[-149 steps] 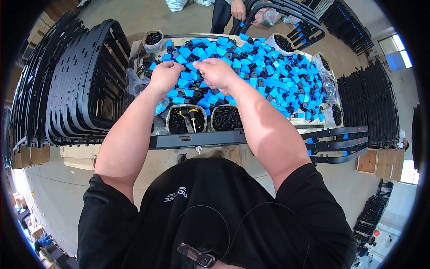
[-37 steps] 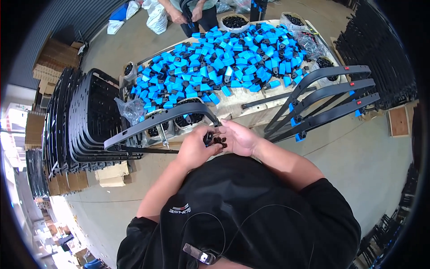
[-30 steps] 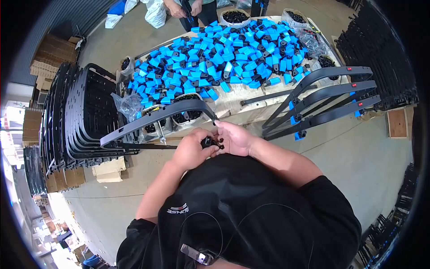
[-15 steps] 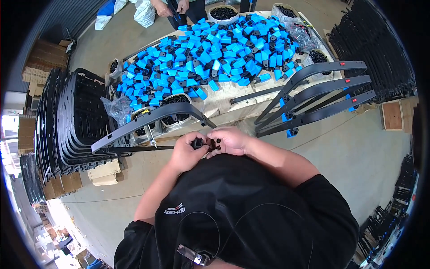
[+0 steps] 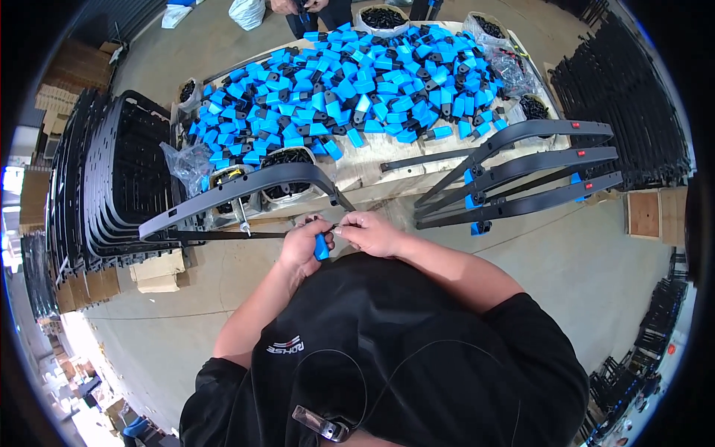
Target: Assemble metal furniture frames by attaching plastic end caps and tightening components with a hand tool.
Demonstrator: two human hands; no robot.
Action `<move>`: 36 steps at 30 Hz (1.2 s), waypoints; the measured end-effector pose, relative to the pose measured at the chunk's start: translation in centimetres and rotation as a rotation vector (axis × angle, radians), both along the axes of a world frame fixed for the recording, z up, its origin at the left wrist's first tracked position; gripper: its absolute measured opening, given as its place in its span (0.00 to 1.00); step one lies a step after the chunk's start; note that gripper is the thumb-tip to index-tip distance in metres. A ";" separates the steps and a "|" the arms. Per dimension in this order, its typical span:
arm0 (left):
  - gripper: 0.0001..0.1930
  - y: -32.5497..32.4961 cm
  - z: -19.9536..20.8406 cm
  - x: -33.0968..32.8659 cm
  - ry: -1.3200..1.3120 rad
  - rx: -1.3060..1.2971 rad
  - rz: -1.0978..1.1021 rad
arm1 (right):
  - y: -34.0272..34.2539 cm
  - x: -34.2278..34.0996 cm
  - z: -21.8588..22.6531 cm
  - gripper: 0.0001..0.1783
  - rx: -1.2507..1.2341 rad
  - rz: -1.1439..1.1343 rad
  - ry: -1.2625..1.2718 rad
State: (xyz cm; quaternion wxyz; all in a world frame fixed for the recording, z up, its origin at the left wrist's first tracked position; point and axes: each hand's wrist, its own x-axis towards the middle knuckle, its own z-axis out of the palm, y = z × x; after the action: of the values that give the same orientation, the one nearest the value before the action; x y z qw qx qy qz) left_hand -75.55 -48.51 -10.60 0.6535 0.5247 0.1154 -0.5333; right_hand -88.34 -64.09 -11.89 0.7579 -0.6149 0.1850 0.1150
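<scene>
My left hand [image 5: 301,244] is closed around a blue block with a black end [image 5: 322,247], whose blue part sticks out below the fingers. Close beside it, my right hand [image 5: 366,233] pinches thumb and fingers together at the left hand's fingertips. A small dark part seems to sit in that pinch, too small to make out. Just beyond both hands, the curved end of a dark grey tubular frame [image 5: 240,186] leans at the table's near edge. Its lower bar [image 5: 257,235] runs to the left hand; whether they touch is hidden.
A large heap of blue-and-black blocks [image 5: 335,97] covers the table [image 5: 365,170]. Sacks of black parts [image 5: 383,18] stand around it. Three curved frames [image 5: 532,160] lean at the right, stacked black frames [image 5: 119,179] stand left. Another person's hands [image 5: 298,6] are across the table.
My right hand, earlier cupped with several small black pieces showing, is now turned over and pinching. My left hand has turned, so the block's blue part shows. The view has shifted slightly.
</scene>
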 end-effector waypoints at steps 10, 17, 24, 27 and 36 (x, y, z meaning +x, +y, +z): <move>0.06 -0.6 -4.3 0.2 -0.025 0.065 -0.249 | -1.2 0.2 -5.3 0.19 -0.011 -0.369 0.299; 0.14 -2.2 -4.7 0.1 -0.071 0.082 -0.183 | -2.5 1.4 -4.1 0.15 0.125 -0.402 0.272; 0.15 -2.5 -4.2 0.1 0.003 -0.025 -0.256 | -2.9 1.5 -4.8 0.16 0.150 -0.374 0.229; 0.14 -3.1 -5.0 0.6 0.030 -0.059 -0.194 | -2.9 1.9 -5.0 0.15 0.111 -0.347 0.208; 0.15 -2.9 -5.5 1.0 -0.011 -0.169 -0.227 | -3.4 3.3 -4.5 0.16 0.158 -0.263 0.135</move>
State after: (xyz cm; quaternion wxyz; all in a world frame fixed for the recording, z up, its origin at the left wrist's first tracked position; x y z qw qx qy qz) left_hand -74.54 -51.40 -16.14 0.6314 0.4806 0.0064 -0.6086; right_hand -85.01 -67.47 -16.42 0.7982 -0.5148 0.3048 0.0703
